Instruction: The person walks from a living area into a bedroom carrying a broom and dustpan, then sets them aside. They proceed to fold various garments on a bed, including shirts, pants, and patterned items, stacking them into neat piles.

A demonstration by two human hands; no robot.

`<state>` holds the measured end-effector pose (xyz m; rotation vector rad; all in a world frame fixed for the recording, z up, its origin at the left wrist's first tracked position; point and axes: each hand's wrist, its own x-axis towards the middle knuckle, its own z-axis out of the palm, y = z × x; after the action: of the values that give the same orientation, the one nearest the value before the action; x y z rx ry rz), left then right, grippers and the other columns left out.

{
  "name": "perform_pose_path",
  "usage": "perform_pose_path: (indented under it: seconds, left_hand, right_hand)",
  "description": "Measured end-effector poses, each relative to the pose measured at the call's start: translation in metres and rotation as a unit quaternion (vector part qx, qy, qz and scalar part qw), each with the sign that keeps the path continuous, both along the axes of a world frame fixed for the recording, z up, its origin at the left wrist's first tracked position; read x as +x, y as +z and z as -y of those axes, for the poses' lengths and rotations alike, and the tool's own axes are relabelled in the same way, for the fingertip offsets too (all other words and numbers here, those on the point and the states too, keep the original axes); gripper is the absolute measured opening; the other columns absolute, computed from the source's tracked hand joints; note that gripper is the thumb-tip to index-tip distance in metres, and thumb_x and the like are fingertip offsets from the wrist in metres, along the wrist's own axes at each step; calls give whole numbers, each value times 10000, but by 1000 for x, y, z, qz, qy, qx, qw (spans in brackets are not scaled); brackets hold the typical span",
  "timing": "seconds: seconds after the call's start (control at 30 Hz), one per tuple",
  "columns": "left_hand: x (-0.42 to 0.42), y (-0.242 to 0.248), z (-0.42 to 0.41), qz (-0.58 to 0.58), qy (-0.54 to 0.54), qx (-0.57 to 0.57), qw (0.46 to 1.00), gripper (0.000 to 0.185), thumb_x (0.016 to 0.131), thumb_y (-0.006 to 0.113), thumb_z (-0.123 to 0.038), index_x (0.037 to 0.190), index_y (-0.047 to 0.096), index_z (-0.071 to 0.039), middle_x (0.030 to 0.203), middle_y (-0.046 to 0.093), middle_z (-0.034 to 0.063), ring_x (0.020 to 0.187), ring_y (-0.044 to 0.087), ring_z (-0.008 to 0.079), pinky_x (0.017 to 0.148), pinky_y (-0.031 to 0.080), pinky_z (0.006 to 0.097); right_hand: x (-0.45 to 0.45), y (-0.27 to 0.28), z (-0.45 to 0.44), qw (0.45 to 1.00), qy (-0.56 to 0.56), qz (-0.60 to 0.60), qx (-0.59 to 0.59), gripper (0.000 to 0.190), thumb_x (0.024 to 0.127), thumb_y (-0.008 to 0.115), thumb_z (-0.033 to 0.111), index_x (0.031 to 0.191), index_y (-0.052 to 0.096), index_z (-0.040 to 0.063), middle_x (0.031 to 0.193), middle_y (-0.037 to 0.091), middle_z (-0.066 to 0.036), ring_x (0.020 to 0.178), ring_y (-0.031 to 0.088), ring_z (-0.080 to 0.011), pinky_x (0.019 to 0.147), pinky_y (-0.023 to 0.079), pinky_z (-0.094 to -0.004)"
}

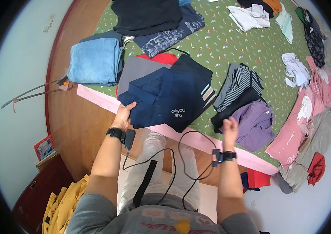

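My left hand (124, 114) grips the left edge of a folded navy polo shirt (165, 99), thumb on top. The shirt bears a printed mark and lies over a black garment with striped trim (194, 68), a grey one (137, 65) and a red one (167, 58). My right hand (230, 128), somewhat blurred, is raised with bent fingers just left of a crumpled purple garment (253, 125); nothing shows in it. Above that hand lie a folded black garment (237, 102) and a striped one (241, 82). Both wrists wear black straps with cabled modules.
Folded jeans (93, 61) lie at the green sheet's left edge, below a black folded garment (147, 16). White clothes (250, 17) and a pink garment (292, 125) are farther right. A yellow jacket (66, 204) lies at lower left. Cables loop between my wrists.
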<state>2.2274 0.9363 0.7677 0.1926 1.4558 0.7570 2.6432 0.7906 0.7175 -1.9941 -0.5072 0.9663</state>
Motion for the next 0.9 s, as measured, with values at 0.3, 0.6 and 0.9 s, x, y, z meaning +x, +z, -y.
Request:
perform_pose_path:
  seconds: [0.3,0.6,0.9]
  left_hand:
    - [26,70,-1,36,-11,114,993,367,837,633,-22,1192,542,2,1077,633,77,966,611,188,895,480,326]
    - [-121,-13,-62,-217,-44,21,975,388,859,633,-51,1236,542,-53,804,563,-15,707,550,90,693,479,231]
    - [-105,-69,-43,-135,-90,52,985,756,794,751,-252,1399,341,-57,1360,471,84,1255,432,220,1069,315,364]
  right_hand:
    - [-124,-40,-10,924,-26,-308,-225,332,899,587,149,1215,521,72,931,631,-28,815,605,-139,724,481,-262]
    - [-69,-38,-28,939,-48,-260,-221,279,900,576,108,1174,547,62,919,646,-28,747,608,-94,600,496,-201]
    - [-112,-64,-53,921,-115,-263,-263,534,784,726,142,1242,464,54,1124,582,-86,943,601,-215,746,523,-382]
